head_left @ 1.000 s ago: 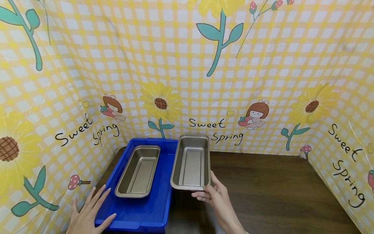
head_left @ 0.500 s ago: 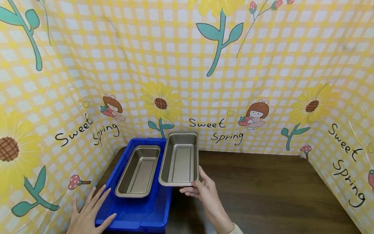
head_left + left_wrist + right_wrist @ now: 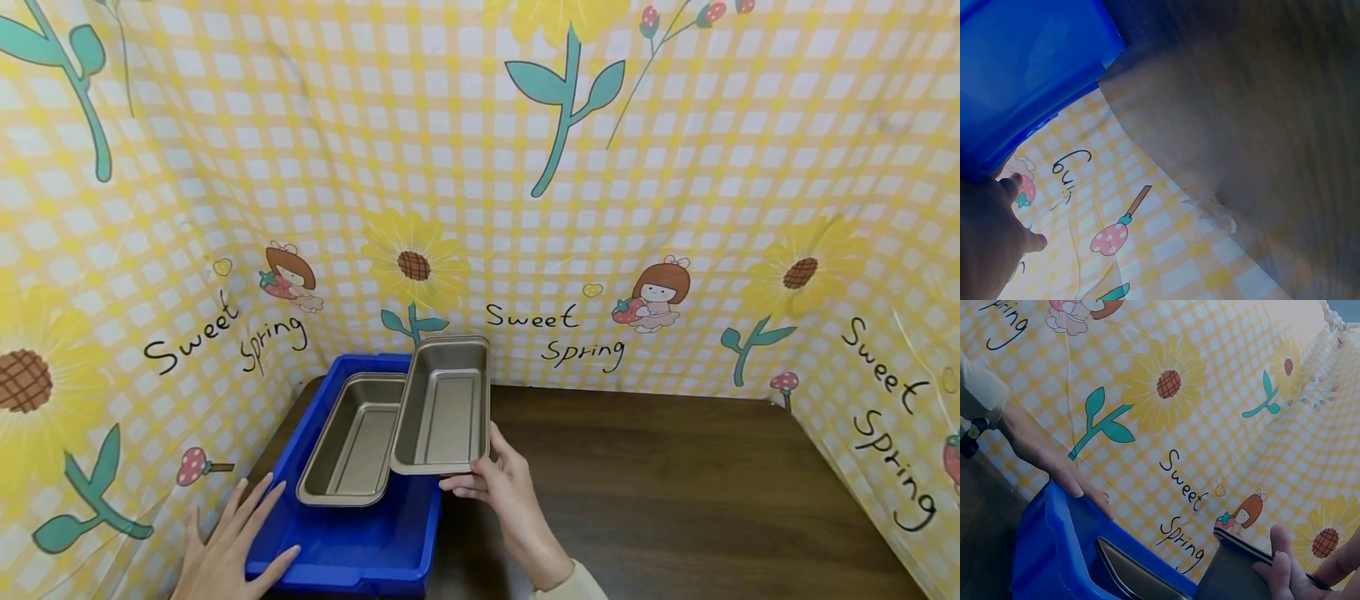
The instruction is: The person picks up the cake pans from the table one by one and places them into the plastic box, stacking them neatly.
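My right hand (image 3: 506, 492) grips a bronze-coloured metal loaf pan (image 3: 444, 408) by its near right corner, thumb on the rim and fingers beneath. That pan is held up over the right side of a blue plastic tray (image 3: 352, 575), overlapping a second, similar loaf pan (image 3: 348, 450) that lies inside the tray. In the right wrist view the held pan (image 3: 1235, 569) is tilted, with the other pan (image 3: 1141, 575) below it in the tray. With fingers spread, my left hand (image 3: 228, 550) rests on the tray's near left edge.
A dark wooden table (image 3: 675, 467) extends to the right of the tray. Checked yellow cloth (image 3: 480, 167) with sunflowers and lettering hangs behind and along both sides, close to the tray's left and far edges.
The loaf pan in my right hand has moved left, from beside the tray to over its right side, and now overlaps the other pan's edge. My left hand stays put.
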A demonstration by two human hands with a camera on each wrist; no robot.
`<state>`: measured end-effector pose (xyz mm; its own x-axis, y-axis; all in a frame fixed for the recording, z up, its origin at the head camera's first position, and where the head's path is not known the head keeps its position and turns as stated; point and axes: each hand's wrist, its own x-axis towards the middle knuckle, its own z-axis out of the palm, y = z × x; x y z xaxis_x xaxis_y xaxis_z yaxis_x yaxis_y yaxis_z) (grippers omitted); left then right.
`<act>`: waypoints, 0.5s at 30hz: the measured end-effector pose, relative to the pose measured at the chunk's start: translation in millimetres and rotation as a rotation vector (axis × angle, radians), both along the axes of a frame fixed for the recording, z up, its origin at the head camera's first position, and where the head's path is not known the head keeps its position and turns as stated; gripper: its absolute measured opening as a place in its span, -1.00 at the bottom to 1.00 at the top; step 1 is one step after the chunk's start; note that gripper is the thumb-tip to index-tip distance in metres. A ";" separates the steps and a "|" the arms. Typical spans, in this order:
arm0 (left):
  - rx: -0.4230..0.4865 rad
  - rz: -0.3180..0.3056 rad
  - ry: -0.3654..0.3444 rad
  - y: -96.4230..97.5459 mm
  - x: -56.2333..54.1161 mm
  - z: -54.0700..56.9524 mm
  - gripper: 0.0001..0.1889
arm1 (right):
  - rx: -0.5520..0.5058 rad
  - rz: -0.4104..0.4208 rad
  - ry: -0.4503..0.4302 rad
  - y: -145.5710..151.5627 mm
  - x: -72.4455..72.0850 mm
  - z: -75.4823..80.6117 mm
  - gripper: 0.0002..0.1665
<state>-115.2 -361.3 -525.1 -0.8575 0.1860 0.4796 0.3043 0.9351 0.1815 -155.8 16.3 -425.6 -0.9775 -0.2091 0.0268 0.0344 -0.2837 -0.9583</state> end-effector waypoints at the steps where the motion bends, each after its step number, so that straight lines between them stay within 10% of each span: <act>1: -0.001 0.001 0.000 0.0 0.0 -0.2 0.01 | -0.001 0.001 -0.001 -1.3 -0.4 -0.1 -0.15; 15: 0.004 0.003 -0.006 0.6 -0.1 -0.5 0.01 | -0.037 0.011 -0.006 -27.7 -5.7 0.0 -0.17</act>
<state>-115.3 -360.8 -525.7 -0.8607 0.1816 0.4757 0.3007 0.9352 0.1871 -161.5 -11.5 -425.7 -0.9753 -0.2189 0.0286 0.0438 -0.3190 -0.9467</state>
